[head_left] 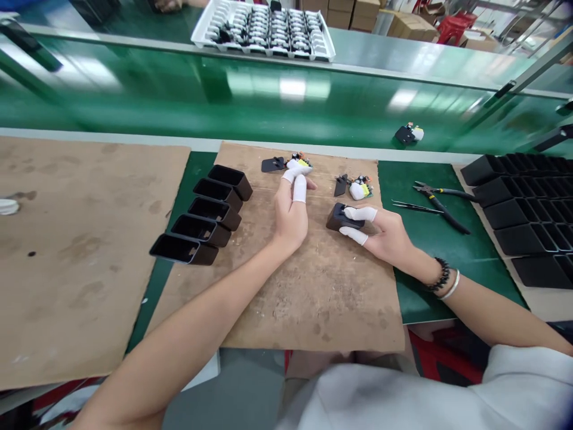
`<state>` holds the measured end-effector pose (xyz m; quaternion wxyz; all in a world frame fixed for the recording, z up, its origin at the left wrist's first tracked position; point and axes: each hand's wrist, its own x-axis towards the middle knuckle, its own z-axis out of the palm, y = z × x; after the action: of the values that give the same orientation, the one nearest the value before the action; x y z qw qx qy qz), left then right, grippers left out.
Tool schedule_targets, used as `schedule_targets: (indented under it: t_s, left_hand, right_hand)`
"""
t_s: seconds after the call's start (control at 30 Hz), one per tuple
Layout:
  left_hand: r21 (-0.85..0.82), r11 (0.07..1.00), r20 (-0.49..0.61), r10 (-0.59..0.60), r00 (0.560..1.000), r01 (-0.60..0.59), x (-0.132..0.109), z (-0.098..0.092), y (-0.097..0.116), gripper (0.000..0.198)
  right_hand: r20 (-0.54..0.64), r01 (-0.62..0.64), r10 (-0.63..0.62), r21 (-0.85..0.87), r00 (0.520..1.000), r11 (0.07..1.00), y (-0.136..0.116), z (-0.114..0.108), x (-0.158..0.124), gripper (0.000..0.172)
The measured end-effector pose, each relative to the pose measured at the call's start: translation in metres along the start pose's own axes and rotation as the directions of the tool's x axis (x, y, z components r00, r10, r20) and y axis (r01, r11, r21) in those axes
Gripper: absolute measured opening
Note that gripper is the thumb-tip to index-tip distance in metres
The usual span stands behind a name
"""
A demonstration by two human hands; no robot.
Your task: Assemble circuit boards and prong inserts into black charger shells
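My left hand [292, 206] reaches forward over the brown board [286, 298], and its white-capped fingertips pinch a small circuit assembly [301, 161] with a black plug plate [273, 164] beside it. My right hand [380, 233] is closed on a black plastic housing [341, 217], holding it down on the board. A second circuit assembly [359, 189] with its black plate lies just beyond the right hand.
A row of several open black housings [203, 215] lies left of my hands. Stacked black housings [523, 209] fill the right side. Pliers [441, 200] and tweezers [414, 207] rest on the green mat. One assembly [409, 134] sits on the green conveyor. A white parts tray [264, 27] stands beyond.
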<state>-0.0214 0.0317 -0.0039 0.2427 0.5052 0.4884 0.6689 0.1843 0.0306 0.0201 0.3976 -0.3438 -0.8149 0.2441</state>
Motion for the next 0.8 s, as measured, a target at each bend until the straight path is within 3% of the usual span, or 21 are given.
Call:
schedule_targets:
  t_s: [0.07,0.1,0.17,0.23,0.27,0.43,0.53,0.63,0.7,0.8]
  left_hand:
    - [0.019,0.989,0.083,0.145,0.986,-0.147,-0.007,0.000,0.007,0.035]
    - [0.032,0.973,0.145,0.220,0.965,-0.227,-0.012,0.001,0.011,0.042]
    - [0.067,0.939,0.264,0.309,0.914,-0.337,-0.021,0.003,0.020,0.065]
    - [0.108,0.930,0.324,0.300,0.897,-0.350,-0.028,0.006,0.027,0.077]
    - [0.124,0.936,0.331,0.273,0.903,-0.328,-0.030,0.007,0.028,0.077]
    - [0.099,0.973,0.283,0.173,0.943,-0.208,-0.031,0.009,0.031,0.067]
    - [0.053,0.989,0.237,0.121,0.964,-0.137,-0.030,0.010,0.033,0.071]
    - [-0.024,0.997,0.195,0.076,0.978,-0.072,-0.029,0.010,0.035,0.075]
    - [-0.075,0.997,0.202,0.018,0.979,-0.003,-0.028,0.010,0.036,0.073]
    - [-0.117,0.982,0.309,-0.109,0.945,0.151,-0.027,0.008,0.035,0.068]
  right_hand:
    - [-0.011,-0.227,0.234,0.194,0.972,0.954,0.003,0.005,0.003,0.030]
    - [0.006,-0.351,0.370,0.333,0.929,0.875,0.004,0.006,0.005,0.034]
    - [0.160,-0.533,0.553,0.574,0.818,0.622,0.001,0.007,0.008,0.033]
    - [0.365,-0.635,0.565,0.656,0.740,0.408,-0.005,0.005,0.009,0.025]
    - [0.442,-0.664,0.534,0.661,0.721,0.350,-0.008,0.004,0.009,0.025]
    - [0.607,-0.734,0.447,0.651,0.657,0.193,-0.017,0.002,0.002,0.029]
    - [0.608,-0.741,0.481,0.656,0.632,0.143,-0.015,0.005,-0.001,0.030]
    - [0.513,-0.706,0.578,0.689,0.635,0.163,-0.011,0.008,-0.002,0.030]
    - [0.410,-0.660,0.631,0.718,0.658,0.221,-0.008,0.008,-0.001,0.027]
    - [0.281,-0.588,0.604,0.705,0.745,0.397,-0.002,0.004,0.003,0.029]
